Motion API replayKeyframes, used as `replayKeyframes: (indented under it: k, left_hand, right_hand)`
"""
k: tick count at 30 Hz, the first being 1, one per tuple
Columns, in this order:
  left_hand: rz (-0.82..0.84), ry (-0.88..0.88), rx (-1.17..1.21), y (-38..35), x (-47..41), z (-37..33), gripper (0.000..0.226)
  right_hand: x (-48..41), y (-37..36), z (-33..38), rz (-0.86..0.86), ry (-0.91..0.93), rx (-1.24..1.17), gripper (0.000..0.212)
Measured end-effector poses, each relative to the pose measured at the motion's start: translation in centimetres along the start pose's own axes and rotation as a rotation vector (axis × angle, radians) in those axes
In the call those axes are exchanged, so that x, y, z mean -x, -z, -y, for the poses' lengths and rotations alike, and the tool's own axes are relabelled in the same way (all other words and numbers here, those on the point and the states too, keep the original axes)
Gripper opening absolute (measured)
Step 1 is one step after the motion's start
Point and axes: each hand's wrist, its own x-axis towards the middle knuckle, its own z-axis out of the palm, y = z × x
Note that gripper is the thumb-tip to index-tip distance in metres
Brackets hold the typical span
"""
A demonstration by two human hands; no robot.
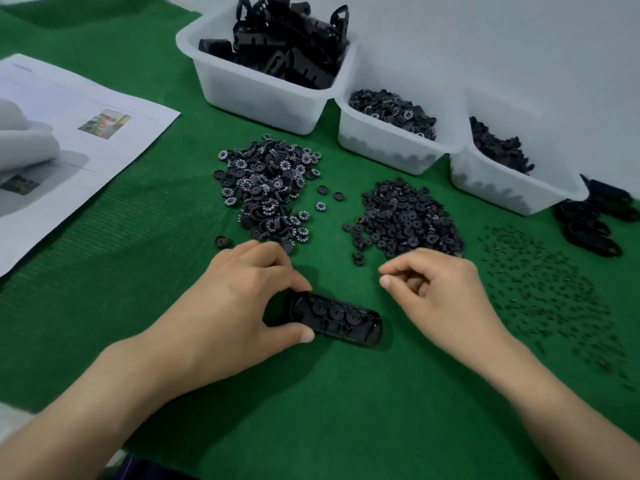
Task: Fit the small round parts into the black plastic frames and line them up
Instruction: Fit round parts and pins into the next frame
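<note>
Currently the left hand (242, 299) is gripping one end of the black frame (341, 322) between thumb and fingers. The frame is lying flat on the green mat (311, 410), with round parts (336, 311) sitting inside it. The right hand (440, 299) is hovering just beside it with fingers curling loosely; whether it holds anything is unclear. Disc piles (405, 216) and white bins (263, 98) are sitting behind, along the pale wall (519, 46).
</note>
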Motion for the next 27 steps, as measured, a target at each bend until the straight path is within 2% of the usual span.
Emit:
replayKeyframes:
  k: [2,6,12,15,18,22,27]
  left_hand:
    - [0.011,-0.017,0.019,-0.7,-0.8,-1.0,0.051]
    - [0.015,-0.041,0.037,-1.9,-1.8,-2.2,0.049]
    - [0.003,-0.035,0.129,-2.5,-1.6,-1.7,0.045]
    - [0.005,-0.046,0.12,-2.6,-1.5,-1.5,0.049]
    - [-0.004,-0.047,0.127,-2.7,-1.5,-1.5,0.05]
    - [-0.011,-0.048,0.12,-2.7,-1.6,-1.5,0.05]
    - [-0.016,-0.042,0.115,-2.7,-1.5,-1.5,0.051]
  right_hand:
    - [-1.0,-0.3,-0.1,0.001,-0.004,0.029,0.004]
    - [-2.7,-1.2,0.4,0.016,0.009,0.098,0.014]
    - [-2.4,-0.8,0.4,0.11,0.046,0.002,0.005]
    - [-1.5,0.0,0.0,0.191,0.056,-0.037,0.016]
    - [-1.2,0.2,-0.4,0.193,0.022,-0.063,0.025]
    - [-1.2,0.0,-0.3,0.166,0.011,-0.107,0.01]
    - [-1.0,0.1,-0.1,0.139,0.031,-0.062,0.009]
